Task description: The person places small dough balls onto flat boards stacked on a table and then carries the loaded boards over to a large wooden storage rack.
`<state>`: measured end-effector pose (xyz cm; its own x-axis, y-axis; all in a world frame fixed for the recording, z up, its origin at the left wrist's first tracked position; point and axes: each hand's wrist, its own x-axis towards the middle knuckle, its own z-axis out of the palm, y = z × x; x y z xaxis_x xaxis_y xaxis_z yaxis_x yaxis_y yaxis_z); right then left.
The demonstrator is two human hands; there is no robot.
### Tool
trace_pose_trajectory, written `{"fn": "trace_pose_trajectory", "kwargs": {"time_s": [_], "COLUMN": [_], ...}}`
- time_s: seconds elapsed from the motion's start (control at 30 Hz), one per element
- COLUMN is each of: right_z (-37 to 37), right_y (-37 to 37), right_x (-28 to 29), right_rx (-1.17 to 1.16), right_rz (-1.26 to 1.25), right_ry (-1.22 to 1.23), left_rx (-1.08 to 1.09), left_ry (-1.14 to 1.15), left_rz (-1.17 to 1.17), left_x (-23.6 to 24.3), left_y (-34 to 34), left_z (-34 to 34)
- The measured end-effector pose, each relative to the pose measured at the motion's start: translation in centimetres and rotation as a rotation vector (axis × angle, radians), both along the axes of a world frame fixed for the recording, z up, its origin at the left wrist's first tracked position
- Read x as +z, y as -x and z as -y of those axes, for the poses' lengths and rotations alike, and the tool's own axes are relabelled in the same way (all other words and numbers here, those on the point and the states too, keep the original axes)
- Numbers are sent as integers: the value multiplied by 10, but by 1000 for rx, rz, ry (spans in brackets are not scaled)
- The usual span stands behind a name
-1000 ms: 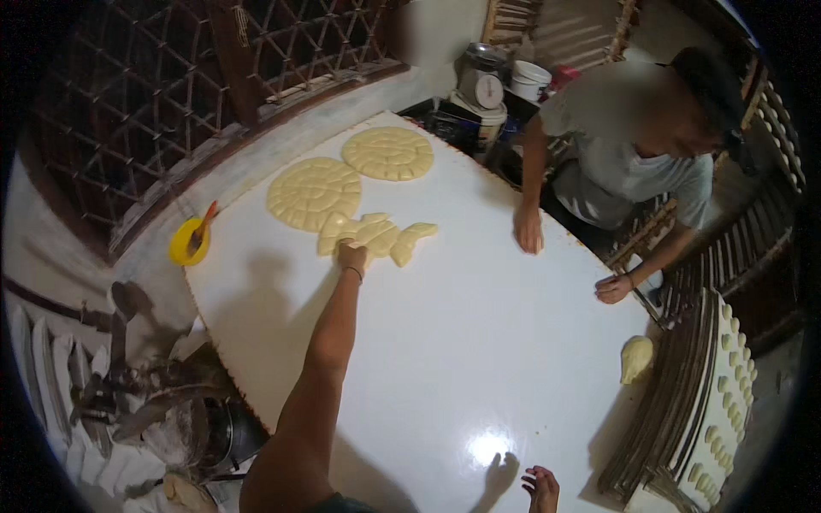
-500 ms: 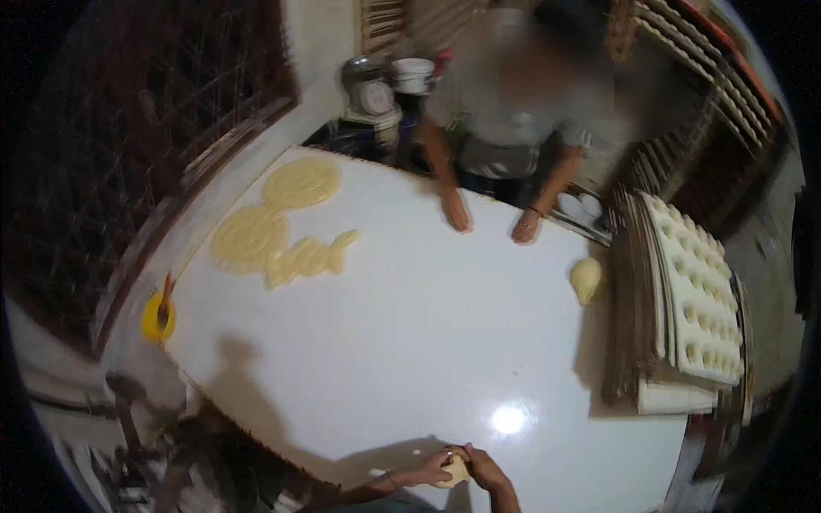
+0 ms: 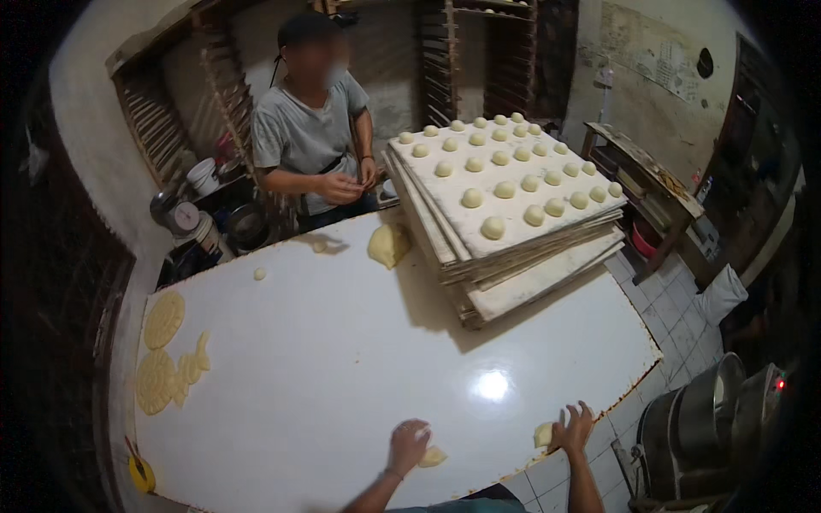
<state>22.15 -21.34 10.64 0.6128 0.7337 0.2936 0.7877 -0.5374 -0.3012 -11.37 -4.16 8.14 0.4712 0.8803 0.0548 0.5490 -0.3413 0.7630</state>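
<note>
My left hand is near the front edge of the white table, its fingers curled down against the surface. Whatever lies under those fingers is hidden. Just right of it rests a small flattened piece of pale yellow dough. Further right, at the table's edge, my right hand has its fingers spread. Its thumb side meets another dough piece, which lies on the table. Across the table, a larger lump of dough sits beside the board stack, and a small dough ball lies further left.
Stacked boards bear rows of dough balls on the table's right. At far left lie round patterned dough pieces, a fish-like dough shape and a yellow bowl. A co-worker stands opposite. Metal drums stand right.
The view has swung right. My hands, together on one dough piece before, are now apart with a dough piece by each. The co-worker's hands have lifted off the table; a small dough ball now lies there.
</note>
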Motion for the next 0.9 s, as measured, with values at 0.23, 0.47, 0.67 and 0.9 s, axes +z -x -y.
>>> {"fn": "trace_pose_trajectory", "kwargs": {"time_s": [0.23, 0.47, 0.67, 0.9], "right_z": [14, -23, -76, -12], "right_y": [-28, 19, -42, -58], "right_x": [-19, -29, -29, -38], "right_rx": [667, 491, -21, 356], "right_rz": [-107, -257, -255, -243], "right_ry": [300, -170, -282, 56], "left_rx": [-16, -161, 514, 189], "left_ry": [-115, -446, -257, -454], "left_rz": [-639, -411, -177, -549], "left_x": [-25, -55, -26, -44], "left_y": [40, -12, -52, 45], "left_z": [-10, 52, -39, -18]}}
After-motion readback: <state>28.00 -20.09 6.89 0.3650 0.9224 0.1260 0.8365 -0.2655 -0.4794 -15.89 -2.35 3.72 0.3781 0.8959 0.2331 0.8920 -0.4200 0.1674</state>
